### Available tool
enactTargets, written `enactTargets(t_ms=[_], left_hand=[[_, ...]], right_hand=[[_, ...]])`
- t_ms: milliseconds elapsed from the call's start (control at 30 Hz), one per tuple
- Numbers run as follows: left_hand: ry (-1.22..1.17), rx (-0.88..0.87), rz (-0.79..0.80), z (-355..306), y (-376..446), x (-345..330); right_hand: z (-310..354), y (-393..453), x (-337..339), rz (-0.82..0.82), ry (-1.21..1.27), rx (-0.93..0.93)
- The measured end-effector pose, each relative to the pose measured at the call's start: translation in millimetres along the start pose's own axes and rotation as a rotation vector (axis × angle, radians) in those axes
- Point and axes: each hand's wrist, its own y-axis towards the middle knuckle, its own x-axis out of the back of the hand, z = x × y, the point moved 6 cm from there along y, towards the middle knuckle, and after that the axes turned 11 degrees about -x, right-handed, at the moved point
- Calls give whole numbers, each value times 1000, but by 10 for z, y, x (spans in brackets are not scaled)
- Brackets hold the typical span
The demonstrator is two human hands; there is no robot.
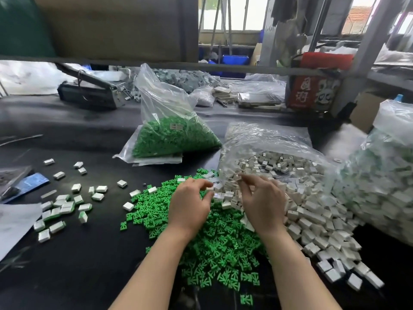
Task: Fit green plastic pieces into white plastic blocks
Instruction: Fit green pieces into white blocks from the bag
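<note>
Head view, L to R. At 9 o'clock on the black table [73, 265]: scattered assembled blocks [58, 210], white w/ green edges. At 12 o'clock: clear bag of green pieces [172, 135]. Centre: loose green pieces [214, 249] in a heap under both forearms. Left hand [190, 203] over the heap's 12 o'clock edge, fingers curled, thumb and fingertips pinching a white block [210, 188]. Right hand [262, 201] just beside it at 3 o'clock, fingers curled, tips drawn together at the mouth of the clear bag [263, 139]; whether it grips anything, cannot tell. White blocks [317, 222] spill from that bag toward 4 o'clock. At 3 o'clock edge: second bag [384, 182] of white/green parts.
</note>
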Motion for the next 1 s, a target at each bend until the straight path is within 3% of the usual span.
enactTargets(t_ms=[100,200,300,467,567,700,800,1000], left_hand=[[-445,121,-73,-32,0,31],[-828,217,-71,-82,6,5],[-956,209,-74,-134,18,-8],[-974,250,-195,-67,11,-11],[-977,282,-299,53,13,64],[-971,316,-367,181,17,160],[-980,323,-356,196,13,169],[-1025,302,-333,137,15,177]], right_hand=[[61,-11,-31,154,429,-36],[174,-24,-71,247,578,-15],[223,-40,-108,273,596,9],[246,-80,-83,313,578,23],[244,-69,-47,325,353,68],[370,-290,-241,617,-13,189],[429,-427,-411,635,-345,305],[444,-391,-394,523,-306,337]])
